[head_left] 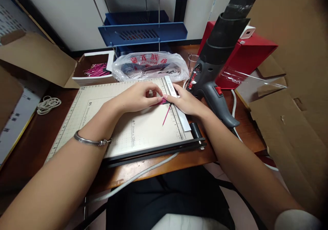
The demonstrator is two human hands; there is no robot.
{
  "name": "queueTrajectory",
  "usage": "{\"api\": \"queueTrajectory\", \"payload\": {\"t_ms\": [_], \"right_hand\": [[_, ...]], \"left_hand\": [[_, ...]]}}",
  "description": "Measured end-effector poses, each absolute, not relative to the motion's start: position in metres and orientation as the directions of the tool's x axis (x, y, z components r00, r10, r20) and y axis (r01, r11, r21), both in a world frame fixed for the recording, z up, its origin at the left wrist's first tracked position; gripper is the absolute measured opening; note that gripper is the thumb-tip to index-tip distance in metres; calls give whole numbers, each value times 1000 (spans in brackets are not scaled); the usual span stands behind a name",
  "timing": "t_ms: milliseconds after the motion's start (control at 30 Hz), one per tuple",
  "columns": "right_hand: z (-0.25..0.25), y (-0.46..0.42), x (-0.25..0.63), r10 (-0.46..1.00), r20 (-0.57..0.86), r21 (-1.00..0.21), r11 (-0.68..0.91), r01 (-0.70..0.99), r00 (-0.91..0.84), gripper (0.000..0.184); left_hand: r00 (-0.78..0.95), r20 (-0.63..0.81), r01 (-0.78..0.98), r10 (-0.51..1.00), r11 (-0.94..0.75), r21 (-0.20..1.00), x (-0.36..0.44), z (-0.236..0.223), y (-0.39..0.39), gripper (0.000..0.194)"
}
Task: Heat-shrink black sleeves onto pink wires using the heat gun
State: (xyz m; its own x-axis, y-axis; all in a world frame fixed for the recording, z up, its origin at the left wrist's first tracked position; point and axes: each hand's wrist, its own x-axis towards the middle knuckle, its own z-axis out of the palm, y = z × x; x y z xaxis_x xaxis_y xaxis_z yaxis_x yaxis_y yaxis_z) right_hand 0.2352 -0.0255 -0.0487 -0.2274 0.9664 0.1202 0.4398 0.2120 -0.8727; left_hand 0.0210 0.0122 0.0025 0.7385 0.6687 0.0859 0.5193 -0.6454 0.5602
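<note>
A paper trimmer (120,127) with a printed cream grid board lies on the table. Over its right part, my left hand (142,95) is closed, thumb and fingers on a small bundle of thin pink sticks with dark ends (162,101). From the other side my right hand (186,102) meets it, thumb tip against the bundle and fingers curled over the trimmer's edge, partly hidden. One single pink stick (166,115) slants out toward me below the bundle. A white labelled strip (185,120) runs along the board's right edge, under my right hand.
A grey heat gun (217,66) stands nozzle-up at the right, before a red box (253,52). Behind the trimmer are a white box (88,74) of pink sticks, a plastic bag (151,66) and blue shelf trays (143,32). A white cable (143,172) crosses the front edge.
</note>
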Motion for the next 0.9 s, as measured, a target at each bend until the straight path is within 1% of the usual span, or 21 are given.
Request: {"api": "queueTrajectory", "payload": {"t_ms": [100, 167, 300, 467, 633, 767, 833, 900], "right_hand": [[-46, -32, 236, 977, 104, -821, 190, 538, -186, 59], [-44, -35, 237, 980, 100, -812, 182, 555, -174, 59], [-44, -36, 238, 980, 100, -834, 176, 523, -170, 58], [-45, -33, 238, 977, 95, -845, 181, 504, -192, 56], [-41, -34, 236, 980, 63, -846, 154, 511, -190, 48], [-39, -35, 235, 982, 47, -847, 137, 514, -184, 52], [-38, -35, 234, 981, 48, -844, 141, 518, -187, 54], [-38, -36, 234, 981, 45, -842, 139, 522, -190, 53]], "left_hand": [[726, 70, 543, 684, -633, 551, 21, 4, 10, 29], [703, 59, 566, 708, -609, 556, 21, 4, 10, 29], [671, 76, 576, 738, -583, 573, 20, 1, 10, 29], [705, 55, 554, 707, -597, 581, 18, 3, 11, 29], [688, 59, 555, 724, -577, 599, 19, 1, 13, 33], [686, 62, 552, 725, -574, 605, 21, 0, 13, 32], [710, 71, 533, 700, -602, 594, 22, 2, 10, 35], [736, 77, 525, 673, -638, 563, 22, 5, 7, 43]]}}
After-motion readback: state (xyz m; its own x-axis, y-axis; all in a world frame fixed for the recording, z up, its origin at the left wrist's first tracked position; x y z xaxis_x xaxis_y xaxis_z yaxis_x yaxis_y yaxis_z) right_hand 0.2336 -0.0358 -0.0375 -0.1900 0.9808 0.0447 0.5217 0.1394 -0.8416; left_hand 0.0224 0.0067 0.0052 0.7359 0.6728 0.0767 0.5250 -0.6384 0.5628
